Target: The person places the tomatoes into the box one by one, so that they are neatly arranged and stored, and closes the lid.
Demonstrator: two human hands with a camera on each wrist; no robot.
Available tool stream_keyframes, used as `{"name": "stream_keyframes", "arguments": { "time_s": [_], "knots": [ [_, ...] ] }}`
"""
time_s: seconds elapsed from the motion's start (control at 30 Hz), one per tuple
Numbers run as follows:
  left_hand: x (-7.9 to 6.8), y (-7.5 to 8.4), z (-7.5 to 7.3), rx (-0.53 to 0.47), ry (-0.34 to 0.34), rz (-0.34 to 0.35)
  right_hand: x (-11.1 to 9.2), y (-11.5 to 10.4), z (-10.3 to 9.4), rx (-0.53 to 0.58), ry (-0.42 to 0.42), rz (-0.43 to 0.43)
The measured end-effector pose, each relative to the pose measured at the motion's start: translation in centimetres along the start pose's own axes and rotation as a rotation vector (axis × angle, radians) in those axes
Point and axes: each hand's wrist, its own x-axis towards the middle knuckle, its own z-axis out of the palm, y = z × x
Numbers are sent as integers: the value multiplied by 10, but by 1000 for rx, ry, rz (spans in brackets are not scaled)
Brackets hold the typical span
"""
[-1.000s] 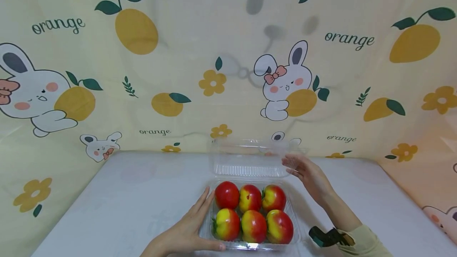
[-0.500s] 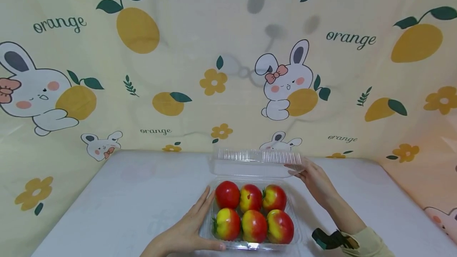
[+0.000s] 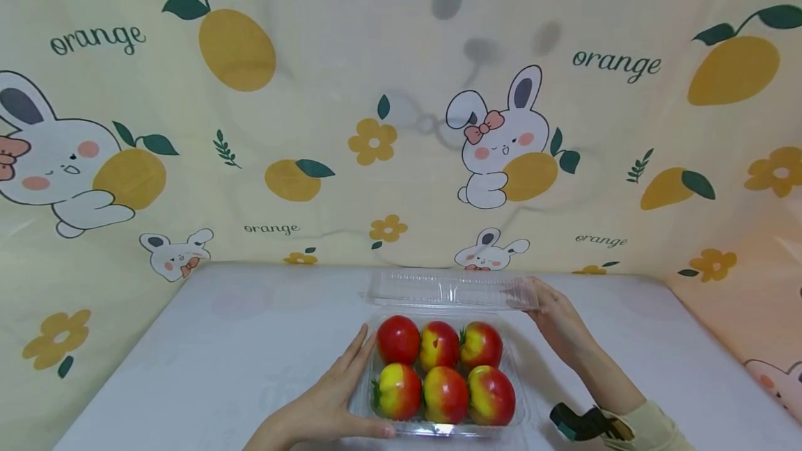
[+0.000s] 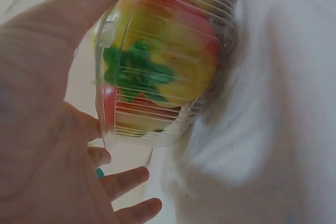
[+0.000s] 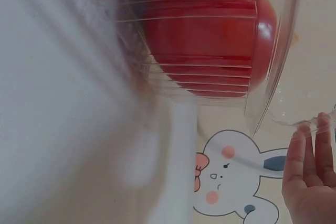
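Note:
A clear plastic clamshell box [image 3: 451,430] stands at the front of the table, holding several red-and-yellow, apple-like fruits [image 3: 445,395] in two rows. Its clear ribbed lid [image 3: 438,291] is raised at the back, tilted. My left hand [image 3: 326,402] rests against the box's left side, fingers straight, thumb along the front edge. In the left wrist view, a green leafy top [image 4: 137,72] shows through the ribbed wall. My right hand [image 3: 560,322] pinches the lid's right end; some fingertips are hidden behind the plastic. The right wrist view shows those fingers [image 5: 310,156] at the clear edge.
The white tabletop [image 3: 250,353] extends to both sides of the box. Behind it hangs a cream cloth [image 3: 413,193] printed with rabbits and oranges. A black strap-like device [image 3: 583,423] sits at the right wrist, next to a pale sleeve [image 3: 645,426].
The right fingers, loosely at the lid's right end a second ago, now grip it. The lid has changed its tilt, its upper edge lower in view. The left hand and fruits stay put.

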Motion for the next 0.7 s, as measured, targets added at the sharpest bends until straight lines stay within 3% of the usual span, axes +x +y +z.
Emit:
{"name": "stream_keyframes", "arguments": {
  "time_s": [0.13, 0.43, 0.7],
  "knots": [
    [1, 1, 0, 14, 3, 0, -2, -2, -1, -56, -6, 14],
    [3, 0, -2, 41, 18, 12, -12, -3, -2, -136, -99, -44],
    [7, -4, -2, -16, 51, 95, -16, -4, -2, -153, -175, -80]
  ]
}}
